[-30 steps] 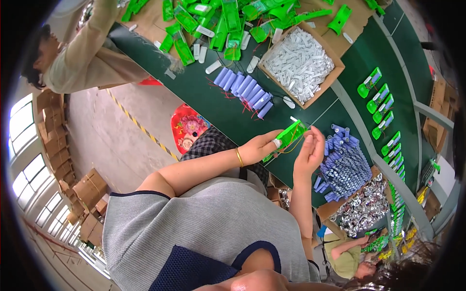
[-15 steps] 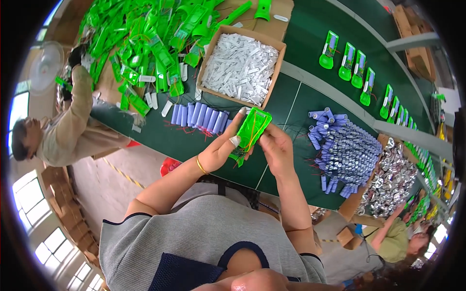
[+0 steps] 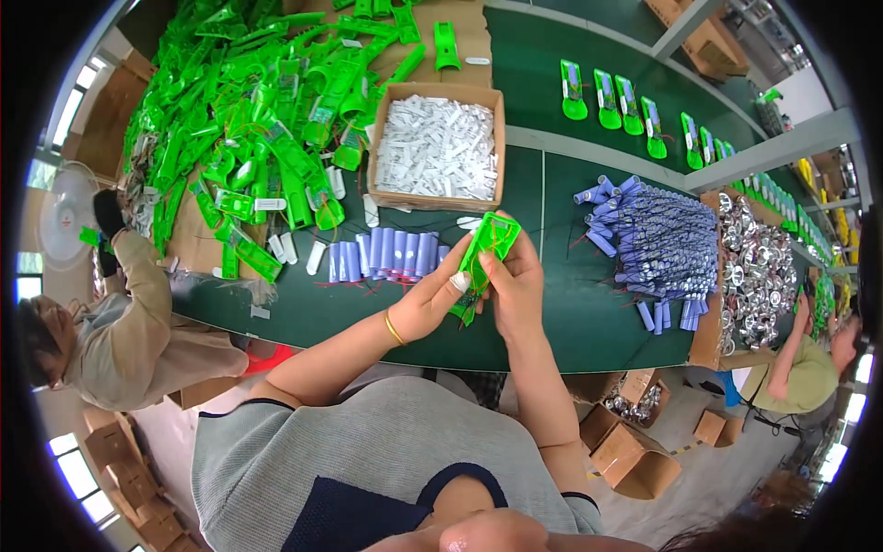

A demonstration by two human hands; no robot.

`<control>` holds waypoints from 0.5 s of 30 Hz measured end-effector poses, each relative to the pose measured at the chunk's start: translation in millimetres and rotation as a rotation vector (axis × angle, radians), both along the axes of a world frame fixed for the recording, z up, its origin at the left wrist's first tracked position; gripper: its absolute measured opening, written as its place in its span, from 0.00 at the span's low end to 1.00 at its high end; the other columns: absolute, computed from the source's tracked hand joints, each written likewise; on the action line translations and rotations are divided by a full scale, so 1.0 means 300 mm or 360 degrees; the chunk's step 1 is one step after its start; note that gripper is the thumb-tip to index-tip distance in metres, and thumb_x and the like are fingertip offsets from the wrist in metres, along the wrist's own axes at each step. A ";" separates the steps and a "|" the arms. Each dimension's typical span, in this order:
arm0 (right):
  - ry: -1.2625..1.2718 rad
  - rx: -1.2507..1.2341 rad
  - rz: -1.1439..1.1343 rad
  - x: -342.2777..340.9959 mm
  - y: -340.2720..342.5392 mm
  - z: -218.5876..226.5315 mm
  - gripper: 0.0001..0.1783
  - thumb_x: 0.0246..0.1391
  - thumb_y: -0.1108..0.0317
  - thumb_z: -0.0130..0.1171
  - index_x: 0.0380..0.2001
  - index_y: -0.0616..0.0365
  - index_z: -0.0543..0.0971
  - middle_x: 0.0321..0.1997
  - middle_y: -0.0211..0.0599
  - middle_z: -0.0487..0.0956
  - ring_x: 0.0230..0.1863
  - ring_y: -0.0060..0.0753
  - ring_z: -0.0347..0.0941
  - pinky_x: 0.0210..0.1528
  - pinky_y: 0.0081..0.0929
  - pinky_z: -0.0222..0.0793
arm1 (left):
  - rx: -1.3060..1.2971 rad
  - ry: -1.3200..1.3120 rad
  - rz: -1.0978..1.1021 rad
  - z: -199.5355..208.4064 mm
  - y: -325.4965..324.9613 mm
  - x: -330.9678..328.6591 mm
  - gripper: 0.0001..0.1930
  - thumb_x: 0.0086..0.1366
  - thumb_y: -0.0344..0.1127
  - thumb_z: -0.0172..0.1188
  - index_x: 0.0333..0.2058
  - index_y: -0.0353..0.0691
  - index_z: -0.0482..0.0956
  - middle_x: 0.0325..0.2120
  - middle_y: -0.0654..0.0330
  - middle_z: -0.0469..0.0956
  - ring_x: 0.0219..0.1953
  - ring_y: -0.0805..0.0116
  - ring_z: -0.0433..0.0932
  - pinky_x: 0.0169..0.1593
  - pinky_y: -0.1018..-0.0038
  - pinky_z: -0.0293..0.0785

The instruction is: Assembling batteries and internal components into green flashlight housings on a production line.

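Note:
Both hands hold a green plastic housing (image 3: 498, 232) with thin red and yellow wires inside, tilted above the near part of the table. My left hand (image 3: 430, 305) grips its lower left side, a white wrap on the thumb. My right hand (image 3: 517, 290) closes around the right side, its thumb pressed into the hollow of the housing. A small circuit board seems to sit at its lower end, partly covered by the fingers. Just left of the hands lies a row of purple cylindrical battery cells (image 3: 394, 250) with red wires.
A cardboard box (image 3: 432, 201) of small white strips stands beyond the hands. Green housings (image 3: 303, 170) heap up at far left. More purple cells (image 3: 667, 241) lie right, beside a box of shiny silver parts (image 3: 759, 267). Assembled green units (image 3: 607, 103) line the belt. Co-workers sit either side.
My head view has turned, so the table looks more level. The housing has tipped more upright, and my right thumb has moved from its edge onto the inside.

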State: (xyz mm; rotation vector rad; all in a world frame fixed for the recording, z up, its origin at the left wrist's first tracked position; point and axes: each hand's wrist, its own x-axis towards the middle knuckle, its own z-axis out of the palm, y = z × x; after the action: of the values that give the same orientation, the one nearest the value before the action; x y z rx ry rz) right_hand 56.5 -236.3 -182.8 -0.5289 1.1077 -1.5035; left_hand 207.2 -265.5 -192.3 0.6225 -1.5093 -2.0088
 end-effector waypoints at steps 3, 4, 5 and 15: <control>0.0131 -0.0114 -0.0031 0.096 0.000 0.037 0.32 0.59 0.74 0.58 0.66 0.60 0.62 0.44 0.30 0.77 0.39 0.17 0.74 0.29 0.16 0.72 | -0.0066 0.0110 0.0138 -0.037 0.009 0.099 0.32 0.77 0.38 0.41 0.72 0.38 0.38 0.51 0.56 0.68 0.45 0.69 0.72 0.49 0.72 0.73; 0.0420 -0.0251 -0.0188 0.128 0.000 -0.022 0.31 0.58 0.74 0.59 0.65 0.62 0.63 0.44 0.30 0.77 0.42 0.19 0.73 0.37 0.17 0.70 | -0.0106 0.0002 0.0163 -0.022 0.011 0.143 0.33 0.75 0.35 0.43 0.71 0.38 0.38 0.50 0.55 0.68 0.44 0.71 0.71 0.48 0.72 0.73; 0.0569 -0.0261 -0.0189 0.170 0.001 -0.030 0.31 0.57 0.74 0.60 0.63 0.62 0.65 0.43 0.30 0.77 0.41 0.19 0.72 0.39 0.18 0.68 | -0.0140 -0.0149 0.0199 -0.007 0.013 0.188 0.34 0.73 0.32 0.45 0.71 0.37 0.39 0.52 0.52 0.68 0.47 0.68 0.72 0.50 0.71 0.73; 0.0969 -0.0233 -0.0125 0.539 -0.064 0.091 0.29 0.58 0.77 0.59 0.63 0.65 0.66 0.32 0.26 0.76 0.32 0.13 0.69 0.34 0.13 0.66 | -0.0972 -0.0407 0.0904 0.006 0.006 0.451 0.37 0.59 0.25 0.55 0.66 0.30 0.52 0.53 0.36 0.68 0.54 0.38 0.69 0.59 0.56 0.65</control>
State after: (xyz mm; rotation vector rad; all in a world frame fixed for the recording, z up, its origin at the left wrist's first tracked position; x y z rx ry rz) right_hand 218.3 -255.4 -155.5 -1.1048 1.4973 -1.5402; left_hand 342.6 -263.8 -190.4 0.9279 -1.7279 -1.0054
